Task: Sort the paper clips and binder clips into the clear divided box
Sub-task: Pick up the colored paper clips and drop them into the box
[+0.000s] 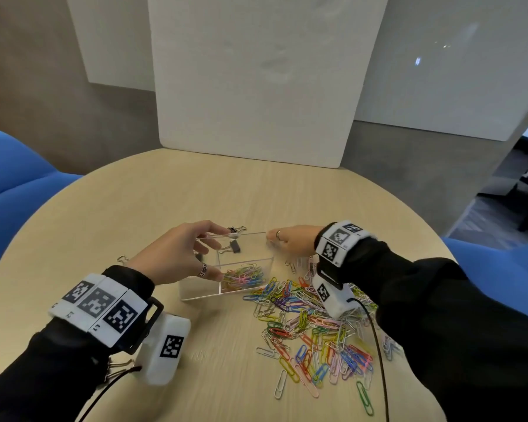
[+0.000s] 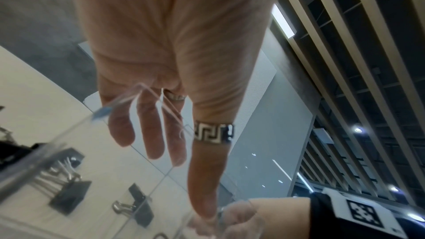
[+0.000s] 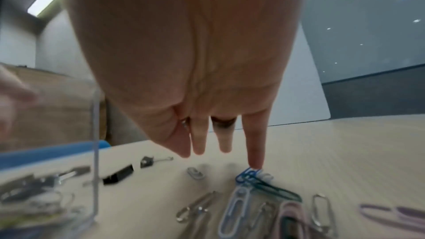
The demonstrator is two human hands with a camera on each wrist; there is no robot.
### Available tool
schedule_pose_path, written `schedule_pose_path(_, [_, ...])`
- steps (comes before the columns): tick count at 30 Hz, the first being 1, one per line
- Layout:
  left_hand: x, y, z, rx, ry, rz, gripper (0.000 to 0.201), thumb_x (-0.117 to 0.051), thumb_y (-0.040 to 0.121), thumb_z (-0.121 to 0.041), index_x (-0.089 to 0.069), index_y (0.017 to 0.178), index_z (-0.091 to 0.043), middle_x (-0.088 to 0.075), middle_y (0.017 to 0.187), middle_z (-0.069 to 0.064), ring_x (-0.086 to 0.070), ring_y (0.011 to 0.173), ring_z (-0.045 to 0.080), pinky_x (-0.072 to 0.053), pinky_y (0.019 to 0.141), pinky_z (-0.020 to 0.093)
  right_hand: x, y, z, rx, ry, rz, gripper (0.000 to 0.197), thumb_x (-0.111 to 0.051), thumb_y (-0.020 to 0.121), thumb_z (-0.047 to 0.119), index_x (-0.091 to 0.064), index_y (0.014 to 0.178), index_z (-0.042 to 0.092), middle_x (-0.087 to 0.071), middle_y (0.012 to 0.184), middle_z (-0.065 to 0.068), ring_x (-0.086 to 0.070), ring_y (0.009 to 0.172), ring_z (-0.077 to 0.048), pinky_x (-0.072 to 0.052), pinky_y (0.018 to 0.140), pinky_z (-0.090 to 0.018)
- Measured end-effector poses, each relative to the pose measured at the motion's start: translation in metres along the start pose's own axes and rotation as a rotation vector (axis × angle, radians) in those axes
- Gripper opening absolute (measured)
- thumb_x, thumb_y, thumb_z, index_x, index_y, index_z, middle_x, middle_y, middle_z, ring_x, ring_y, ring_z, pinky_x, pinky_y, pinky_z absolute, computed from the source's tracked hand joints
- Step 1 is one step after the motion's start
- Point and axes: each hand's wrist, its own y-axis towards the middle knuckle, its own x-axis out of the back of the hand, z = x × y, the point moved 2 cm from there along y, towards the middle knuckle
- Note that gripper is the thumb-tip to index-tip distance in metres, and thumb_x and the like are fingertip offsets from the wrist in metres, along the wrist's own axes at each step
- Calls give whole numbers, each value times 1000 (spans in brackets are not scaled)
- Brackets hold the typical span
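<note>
The clear divided box (image 1: 201,289) stands mid-table. Its front right compartment holds coloured paper clips (image 1: 243,277). A black binder clip (image 1: 234,247) lies in a rear compartment. My left hand (image 1: 209,249) is spread over the box's left part, thumb by the near wall, fingertips at the far rim (image 2: 119,100), fingers straight. My right hand (image 1: 282,239) is just right of the box, fingers pointing down at the table. Its little finger touches a blue paper clip (image 3: 247,174). The other fingertips (image 3: 198,149) hover above the wood. The loose paper clip pile (image 1: 311,327) spreads in front of it.
Another black binder clip (image 1: 237,229) lies behind the box; more lie left of my left hand (image 1: 122,259) and under my left wrist (image 1: 119,365). A white foam board (image 1: 256,117) stands at the round table's far edge. Blue chairs (image 1: 9,166) flank it.
</note>
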Motion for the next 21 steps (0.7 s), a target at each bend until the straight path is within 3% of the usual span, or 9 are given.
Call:
schedule_pose_path(3, [0, 0, 1, 1, -10, -4, 70, -85, 62, -22, -51, 120, -38, -61, 106, -12, -57, 95, 6, -50, 83, 28, -5, 4, -3, -3, -101, 81, 51, -27, 98, 9, -20, 148, 18, -22, 155, -5, -29, 139, -25, -24, 113, -33])
schedule_pose_path(7, [-1, 1, 2, -4, -9, -8, 70, -86, 61, -23, -51, 120, -38, -61, 105, -12, -58, 95, 8, -51, 84, 31, -14, -19, -12, 69, -75, 89, 47, -29, 100, 17, -27, 147, 20, -23, 155, 2, -29, 140, -19, -20, 115, -31])
schedule_pose_path(9, [-1, 1, 1, -5, -5, -8, 70, -86, 62, -23, -51, 121, -37, -61, 106, -11, -58, 96, 9, -51, 85, 31, -16, -37, -20, 97, 69, 67, 41, -34, 100, 19, -40, 140, 20, -35, 149, 4, -37, 134, -15, -24, 112, -29])
schedule_pose_path(11, [0, 0, 1, -4, -4, -9, 70, -85, 62, -22, -51, 121, -36, -62, 106, -10, -58, 96, 9, -51, 85, 31, -11, -51, -33, 83, 280, -77, 36, -38, 98, 17, -51, 131, 19, -50, 137, 4, -48, 122, -12, -31, 106, -28])
schedule_pose_path(13, [0, 0, 1, -2, -7, -7, 70, -86, 62, -21, -51, 121, -35, -62, 107, -10, -58, 96, 10, -51, 81, 28, -5, -57, -60, -13, 429, -279, 33, -40, 97, 15, -53, 128, 17, -55, 132, 0, -53, 112, -13, -37, 101, -29])
schedule_pose_path(15, [0, -1, 1, -2, -20, -5, 70, -85, 62, -20, -51, 122, -34, -61, 107, -9, -57, 97, 11, -48, 69, 23, -6, -61, -94, -189, 457, -364, 33, -41, 97, 16, -53, 127, 13, -55, 131, -6, -53, 114, -19, -38, 97, -29])
schedule_pose_path(19, [-1, -2, 0, 0, -34, -1, 71, -85, 63, -19, -51, 123, -31, -61, 106, -9, -57, 97, 12, -43, 60, 18, -33, -71, -148, -557, 295, -202, 33, -41, 97, 25, -56, 116, 3, -55, 130, -16, -53, 113, -27, -38, 93, -30])
schedule_pose_path(21, [-1, -2, 0, 1, -34, -4, 71, -85, 63, -19, -51, 124, -31, -61, 106, -9, -57, 96, 12, -43, 60, 19, -44, -76, -160, -654, 246, -155, 40, -42, 97, 31, -52, 123, 3, -54, 131, -15, -51, 117, -29, -39, 94, -30])
